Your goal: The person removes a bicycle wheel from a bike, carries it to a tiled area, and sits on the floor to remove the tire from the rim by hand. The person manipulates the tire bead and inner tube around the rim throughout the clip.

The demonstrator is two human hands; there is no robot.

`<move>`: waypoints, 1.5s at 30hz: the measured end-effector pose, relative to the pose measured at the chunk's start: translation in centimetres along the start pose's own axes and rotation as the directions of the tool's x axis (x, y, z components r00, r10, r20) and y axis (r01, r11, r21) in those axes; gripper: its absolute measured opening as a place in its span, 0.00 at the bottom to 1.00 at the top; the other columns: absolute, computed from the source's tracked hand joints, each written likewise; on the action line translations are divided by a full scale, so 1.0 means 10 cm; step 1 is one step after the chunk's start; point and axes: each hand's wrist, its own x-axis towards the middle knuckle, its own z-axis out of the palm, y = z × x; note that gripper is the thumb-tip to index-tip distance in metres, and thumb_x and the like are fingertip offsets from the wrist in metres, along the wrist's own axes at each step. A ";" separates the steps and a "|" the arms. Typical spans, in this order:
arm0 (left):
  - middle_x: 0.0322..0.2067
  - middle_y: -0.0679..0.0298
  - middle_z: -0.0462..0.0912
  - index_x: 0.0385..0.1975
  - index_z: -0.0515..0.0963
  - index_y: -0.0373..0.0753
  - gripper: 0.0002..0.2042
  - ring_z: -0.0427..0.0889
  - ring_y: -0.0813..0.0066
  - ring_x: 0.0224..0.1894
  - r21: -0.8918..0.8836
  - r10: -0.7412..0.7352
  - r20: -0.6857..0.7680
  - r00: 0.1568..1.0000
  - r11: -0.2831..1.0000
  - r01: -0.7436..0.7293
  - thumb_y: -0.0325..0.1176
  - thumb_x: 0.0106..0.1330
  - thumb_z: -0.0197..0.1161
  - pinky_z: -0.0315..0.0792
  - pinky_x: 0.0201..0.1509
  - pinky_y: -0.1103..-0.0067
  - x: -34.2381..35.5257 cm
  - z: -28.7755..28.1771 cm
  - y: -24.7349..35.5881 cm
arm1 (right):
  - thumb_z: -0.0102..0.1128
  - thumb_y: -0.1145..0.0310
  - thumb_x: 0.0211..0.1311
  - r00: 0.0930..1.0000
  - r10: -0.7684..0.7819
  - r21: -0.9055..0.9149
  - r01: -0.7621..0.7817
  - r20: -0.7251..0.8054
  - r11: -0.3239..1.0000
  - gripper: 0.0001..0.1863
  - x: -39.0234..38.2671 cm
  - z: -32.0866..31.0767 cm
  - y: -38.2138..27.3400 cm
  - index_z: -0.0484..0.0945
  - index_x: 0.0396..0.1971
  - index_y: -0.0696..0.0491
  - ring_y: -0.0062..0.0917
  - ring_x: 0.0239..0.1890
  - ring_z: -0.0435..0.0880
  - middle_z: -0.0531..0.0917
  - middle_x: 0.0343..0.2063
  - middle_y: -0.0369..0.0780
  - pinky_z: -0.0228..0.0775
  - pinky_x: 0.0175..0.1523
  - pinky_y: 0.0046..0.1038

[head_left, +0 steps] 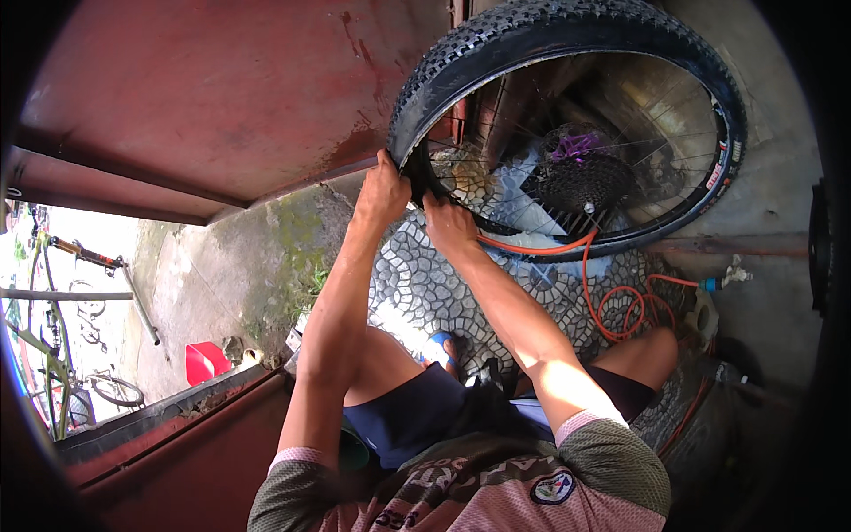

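Observation:
A bicycle wheel with a knobby black tyre stands tilted in front of me. Its inner edge shows a dark rim with thin spokes, a purple hub and a black cassette. My left hand is closed on the tyre's near left side. Just right of it, my right hand has its fingers curled over the inner edge of the same tyre, by the rim. Parts of the fingers of both hands are hidden behind the tyre. An orange hose runs from beside my right wrist along the wheel's lower edge.
The hose coils on the pebble-patterned floor and reaches a tap with a blue connector at right. A red metal panel rises at left. Further left are a green bicycle frame and a red scoop-like container.

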 end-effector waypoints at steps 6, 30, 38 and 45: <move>0.37 0.23 0.81 0.68 0.53 0.15 0.37 0.82 0.26 0.46 -0.014 -0.002 -0.026 1.000 1.000 0.002 0.29 0.61 0.56 0.77 0.52 0.50 -0.05 -0.03 -0.05 | 0.56 0.71 0.67 0.956 -0.073 0.200 0.134 -0.284 0.971 0.18 0.23 -0.78 -0.38 0.75 0.56 0.54 0.51 0.35 0.89 0.86 0.38 0.51 0.85 0.39 0.47; 0.50 0.25 0.79 0.71 0.59 0.25 0.35 0.79 0.27 0.55 0.051 0.046 -0.147 0.988 0.998 -0.039 0.27 0.61 0.56 0.73 0.59 0.50 -0.07 0.12 -0.12 | 0.51 0.66 0.71 0.873 0.299 0.069 -0.351 0.385 0.934 0.17 -0.76 0.38 1.30 0.83 0.55 0.47 0.41 0.56 0.86 0.87 0.50 0.45 0.80 0.59 0.42; 0.53 0.25 0.78 0.72 0.55 0.21 0.37 0.79 0.28 0.56 0.050 0.101 -0.122 0.987 0.994 -0.096 0.29 0.62 0.58 0.73 0.61 0.53 0.01 0.14 -0.19 | 0.59 0.70 0.66 0.768 0.383 -0.107 -0.386 0.512 0.916 0.16 -0.91 0.02 1.79 0.86 0.52 0.50 0.40 0.58 0.86 0.87 0.52 0.44 0.79 0.59 0.40; 0.53 0.23 0.77 0.72 0.50 0.15 0.40 0.78 0.28 0.57 0.142 0.133 -0.128 0.983 0.983 -0.115 0.30 0.63 0.59 0.73 0.61 0.54 0.03 0.19 -0.37 | 0.53 0.65 0.69 0.966 0.028 0.397 -0.132 0.257 0.908 0.12 -0.19 0.11 0.71 0.83 0.46 0.45 0.48 0.44 0.88 0.88 0.39 0.48 0.79 0.49 0.48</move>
